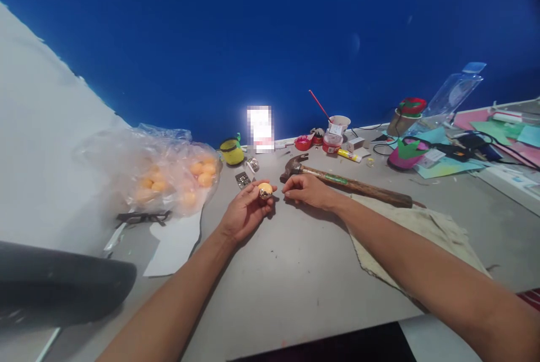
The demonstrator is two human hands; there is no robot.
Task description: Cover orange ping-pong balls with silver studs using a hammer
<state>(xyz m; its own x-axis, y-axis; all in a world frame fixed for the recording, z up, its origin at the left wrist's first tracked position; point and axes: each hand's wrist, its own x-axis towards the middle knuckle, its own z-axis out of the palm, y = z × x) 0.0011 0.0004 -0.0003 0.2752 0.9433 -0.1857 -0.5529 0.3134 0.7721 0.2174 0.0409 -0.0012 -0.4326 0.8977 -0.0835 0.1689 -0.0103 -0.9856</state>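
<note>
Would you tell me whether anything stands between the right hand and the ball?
Only a fingertip of the left hand, at the ball's edge; nothing else visible stands between it and the right hand. The hammer lies beyond.

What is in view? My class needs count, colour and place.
Wall: one, blue, behind table
Table: one, grey, below
Bagged balls: several, orange, left
Glasses: one pair, black, left
Pot: one, yellow, right of bags
Shiny pieces: several, silver, centre
Cup: one, white, by wall
Tube: one, yellow, beyond hammer
Hammer: one, brown, right of centre
Cloth: one, cream, under right forearm
Bottle: one, clear, far right
Papers: several, multicoloured, far right
Decorated ball: one, orange and silver, left fingers
Left hand: one, bare, centre
Right hand: one, bare, centre
</note>
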